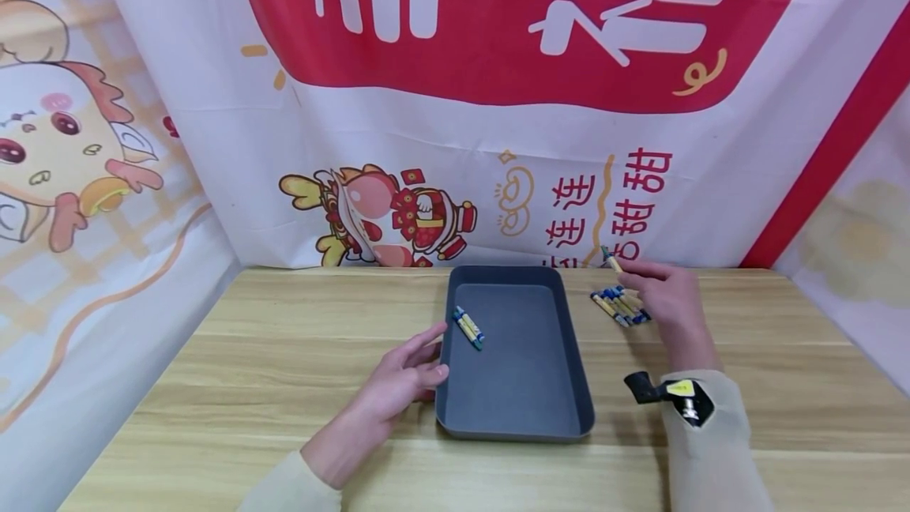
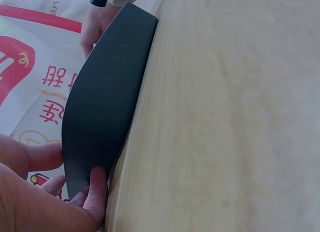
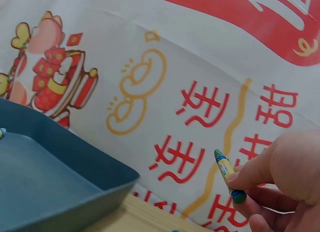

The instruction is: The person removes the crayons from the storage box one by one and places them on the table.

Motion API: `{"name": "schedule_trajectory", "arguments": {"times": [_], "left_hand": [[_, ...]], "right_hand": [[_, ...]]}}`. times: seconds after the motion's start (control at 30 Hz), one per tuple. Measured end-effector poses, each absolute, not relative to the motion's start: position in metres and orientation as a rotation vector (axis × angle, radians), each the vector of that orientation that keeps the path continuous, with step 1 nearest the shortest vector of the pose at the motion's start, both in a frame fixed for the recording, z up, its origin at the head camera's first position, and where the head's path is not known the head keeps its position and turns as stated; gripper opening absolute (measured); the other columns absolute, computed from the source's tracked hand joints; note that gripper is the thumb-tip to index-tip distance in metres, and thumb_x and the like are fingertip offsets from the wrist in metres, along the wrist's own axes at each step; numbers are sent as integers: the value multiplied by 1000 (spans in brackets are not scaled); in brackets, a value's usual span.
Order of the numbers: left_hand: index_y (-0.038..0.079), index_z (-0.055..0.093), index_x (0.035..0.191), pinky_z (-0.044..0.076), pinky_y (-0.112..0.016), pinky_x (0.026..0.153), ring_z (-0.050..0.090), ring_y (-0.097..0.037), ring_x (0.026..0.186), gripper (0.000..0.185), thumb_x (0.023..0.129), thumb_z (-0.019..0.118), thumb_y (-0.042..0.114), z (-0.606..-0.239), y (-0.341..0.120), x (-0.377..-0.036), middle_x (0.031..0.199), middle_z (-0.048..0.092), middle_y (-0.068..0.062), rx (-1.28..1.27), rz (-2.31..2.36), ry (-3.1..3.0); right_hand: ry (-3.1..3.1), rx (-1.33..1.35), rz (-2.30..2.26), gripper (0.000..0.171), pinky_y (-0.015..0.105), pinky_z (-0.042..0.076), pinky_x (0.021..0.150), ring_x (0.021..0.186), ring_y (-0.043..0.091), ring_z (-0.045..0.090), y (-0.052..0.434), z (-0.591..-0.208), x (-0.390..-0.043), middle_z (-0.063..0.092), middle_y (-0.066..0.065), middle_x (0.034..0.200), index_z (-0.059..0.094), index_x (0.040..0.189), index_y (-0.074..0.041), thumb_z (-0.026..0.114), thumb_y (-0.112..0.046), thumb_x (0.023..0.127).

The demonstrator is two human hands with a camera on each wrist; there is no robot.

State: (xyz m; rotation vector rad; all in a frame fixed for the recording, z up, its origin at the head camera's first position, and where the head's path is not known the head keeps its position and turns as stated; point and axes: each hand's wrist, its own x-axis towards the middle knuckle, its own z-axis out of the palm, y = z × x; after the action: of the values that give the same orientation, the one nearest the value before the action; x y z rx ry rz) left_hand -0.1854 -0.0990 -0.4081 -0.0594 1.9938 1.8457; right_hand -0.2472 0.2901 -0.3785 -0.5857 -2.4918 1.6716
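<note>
The left hand point(image 1: 401, 378) rested loose-fingered against the tray point(image 1: 515, 429). Right of the tray, the right hand point(image 1: 664, 295) pinched a crayon point(image 3: 229, 175) mid-shaft above the pile point(image 1: 620, 306). It looked light, waxy and probably snappable.

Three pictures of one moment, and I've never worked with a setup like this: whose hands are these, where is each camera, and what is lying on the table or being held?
No machine here: a person works with two bare hands and wears three cameras. The wide picture comes from the head, looking down at a wooden table in front of printed banners. The other two come from cameras strapped on the wrists.

On the table sits a dark grey tray with two crayons inside, near its far left corner. To its right lies a small pile of crayons.

The left hand rests against the tray's left wall; its wrist view shows the fingers touching that wall from outside.

The right hand, above the pile, pinches one crayon, yellow-wrapped with a green tip, seen close in the right wrist view.
</note>
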Motion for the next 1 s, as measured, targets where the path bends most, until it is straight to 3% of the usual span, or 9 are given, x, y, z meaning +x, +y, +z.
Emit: {"name": "schedule_trajectory", "arguments": {"times": [0.17,0.5,0.7,0.87,1.0], "left_hand": [[33,46,161,54,-46,109,53,-36,147,65,104,64,10,-408,-99,-186,169,41,-16,-63,1842,1991],[31,45,162,54,-47,109,52,-37,148,65,103,65,9,-408,-99,-185,169,40,-18,-56,1848,1992],[31,45,162,54,-46,109,52,-37,148,65,104,64,10,-407,-98,-185,170,40,-18,-58,1844,1995],[31,46,162,54,-46,109,52,-37,148,65,104,64,9,-407,-98,-185,169,41,-18,-58,1845,1995],[32,46,161,53,-47,110,52,-37,148,65,104,64,9,-407,-98,-185,169,41,-17,-63,1847,1991]], "right_hand": [[-2469,-619,1672,47,41,40,108,146,28,42,303,-382,-245,51,13,163,61,150,-15,66,-28,105],[-2488,-704,1576,46,30,42,96,141,29,50,319,-405,-246,59,16,156,64,146,-16,70,-23,102],[-2519,-743,1500,45,41,44,104,142,33,50,321,-414,-247,59,20,155,65,145,-14,70,-23,101],[-2538,-822,1494,42,35,41,90,141,36,47,323,-416,-249,53,21,159,63,147,-16,64,-23,106],[-2532,-829,1487,41,35,40,91,142,37,47,322,-417,-249,54,22,159,64,146,-15,64,-22,106]]}}
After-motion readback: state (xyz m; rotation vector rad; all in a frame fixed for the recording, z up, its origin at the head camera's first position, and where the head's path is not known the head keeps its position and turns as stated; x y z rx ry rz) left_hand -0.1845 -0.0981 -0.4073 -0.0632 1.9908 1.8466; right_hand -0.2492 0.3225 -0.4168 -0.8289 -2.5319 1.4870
